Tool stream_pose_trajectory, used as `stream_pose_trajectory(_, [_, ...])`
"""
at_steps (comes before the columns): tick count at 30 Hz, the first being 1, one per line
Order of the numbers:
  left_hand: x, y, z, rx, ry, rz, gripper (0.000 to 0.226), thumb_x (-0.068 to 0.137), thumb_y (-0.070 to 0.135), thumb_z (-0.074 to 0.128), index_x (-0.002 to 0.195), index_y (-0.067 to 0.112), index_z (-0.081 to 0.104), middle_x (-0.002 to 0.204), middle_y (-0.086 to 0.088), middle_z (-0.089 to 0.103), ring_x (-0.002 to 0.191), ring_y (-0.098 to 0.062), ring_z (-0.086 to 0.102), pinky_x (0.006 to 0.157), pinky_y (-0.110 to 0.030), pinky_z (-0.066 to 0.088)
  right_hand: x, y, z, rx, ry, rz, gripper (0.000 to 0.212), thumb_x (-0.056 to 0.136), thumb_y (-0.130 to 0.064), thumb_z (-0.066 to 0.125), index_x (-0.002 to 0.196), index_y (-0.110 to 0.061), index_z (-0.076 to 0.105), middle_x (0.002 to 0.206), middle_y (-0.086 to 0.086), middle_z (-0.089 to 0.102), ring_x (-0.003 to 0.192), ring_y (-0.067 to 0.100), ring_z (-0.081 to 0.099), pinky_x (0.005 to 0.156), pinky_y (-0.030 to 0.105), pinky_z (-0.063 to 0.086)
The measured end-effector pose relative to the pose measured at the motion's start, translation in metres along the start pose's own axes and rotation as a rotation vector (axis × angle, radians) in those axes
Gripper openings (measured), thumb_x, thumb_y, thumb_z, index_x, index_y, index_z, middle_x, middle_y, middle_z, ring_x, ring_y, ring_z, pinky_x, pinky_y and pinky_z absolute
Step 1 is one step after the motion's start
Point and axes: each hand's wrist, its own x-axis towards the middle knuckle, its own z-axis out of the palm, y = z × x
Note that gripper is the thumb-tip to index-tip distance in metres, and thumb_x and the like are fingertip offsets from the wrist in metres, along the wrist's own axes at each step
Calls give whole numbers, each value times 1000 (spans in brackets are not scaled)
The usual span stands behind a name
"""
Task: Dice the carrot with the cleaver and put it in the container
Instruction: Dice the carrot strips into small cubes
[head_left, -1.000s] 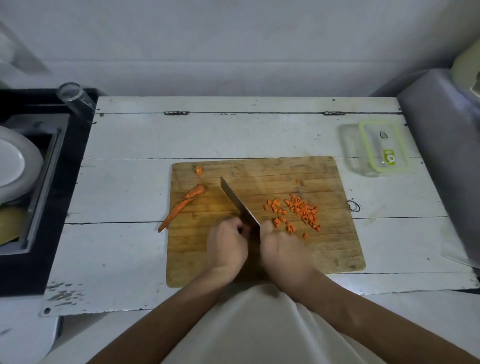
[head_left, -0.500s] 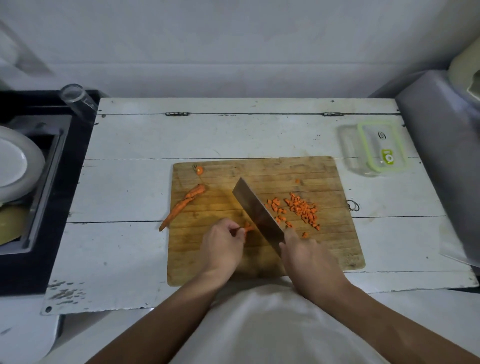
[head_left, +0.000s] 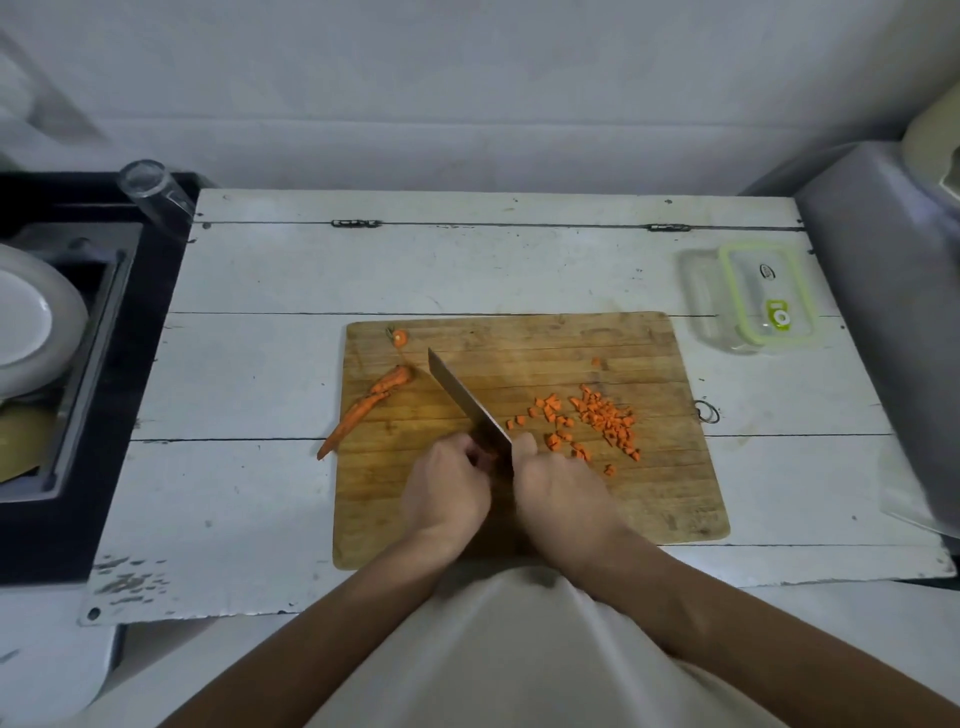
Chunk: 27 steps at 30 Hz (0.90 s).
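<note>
Wooden cutting board (head_left: 649, 499): right hand (head_left: 558, 486) grips the cleaver (head_left: 467, 402); left hand (head_left: 447, 493) curled, contents hidden. Container (head_left: 748, 299) at two o'clock, green label (head_left: 777, 317) unreadable.

The white plank tabletop (head_left: 467, 270) has chipped paint along its near edge and two small metal hinges (head_left: 356, 223) in the seam near its far edge. Left of the tabletop is a black sink surround (head_left: 78, 519), with a clear glass (head_left: 148, 187) lying tilted at its far corner, just beside the tabletop's far-left corner. A white plate (head_left: 31, 322) leans in the basin, something yellowish (head_left: 21, 436) nearer than it. Right of the tabletop stands a grey, blurred bulky object (head_left: 893, 291). A small wire ring (head_left: 706, 413) lies on the tabletop's right part. A pale wall (head_left: 467, 93) rises behind the tabletop.
</note>
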Motion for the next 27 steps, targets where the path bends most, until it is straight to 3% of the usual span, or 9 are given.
stream_pose_trajectory(4, [-3,-4,2,-30,7,43,18,98,31,66,79,29,67,76,14,67,72,-5,63,56,-24,43,-4,15,-1,138,66,109,6,106,-19,40,108,-17,45,82,6,68,74,30,70,57,39,52])
stream_pose_trajectory(8, [-1,-9,-2,-129,8,52,10,97,32,68,89,27,71,85,13,69,83,-5,65,70,-23,51,-29,27,-10,164,64,135,12,108,-28,37,114,-20,43,86,3,66,73,24,66,56,31,44])
stream_pose_trajectory(10, [-1,-12,-3,-148,4,60,9,97,28,68,91,25,72,87,12,70,85,-6,65,75,-27,54,-38,27,-11,81,36,95,15,104,-23,47,119,-19,42,88,2,69,75,23,69,55,29,41])
stream_pose_trajectory(13, [-3,-12,-2,-106,25,61,11,97,25,69,87,26,74,84,13,70,81,-4,65,71,-24,53,-44,22,-8,-4,-39,59,35,97,-20,61,124,-20,39,92,1,70,81,25,71,57,30,38])
stream_pose_trajectory(18, [0,-8,-1,-64,4,37,20,97,24,68,79,31,70,78,14,69,72,-2,64,60,-21,48,-45,17,-5,-43,-143,24,45,89,-14,68,120,-17,35,96,5,68,85,27,69,60,32,40])
stream_pose_trajectory(23, [4,-3,-3,-24,-20,1,22,96,20,65,77,31,68,78,12,68,74,-8,65,55,-23,40,-16,4,2,-67,-70,16,31,96,0,45,125,-10,38,94,9,70,84,33,70,59,36,41])
stream_pose_trajectory(27, [3,-5,-2,-23,-21,17,19,96,24,65,79,30,70,81,11,70,80,-13,68,62,-28,46,6,6,-1,157,37,103,10,106,-22,40,111,-15,46,85,9,69,76,32,70,62,44,57])
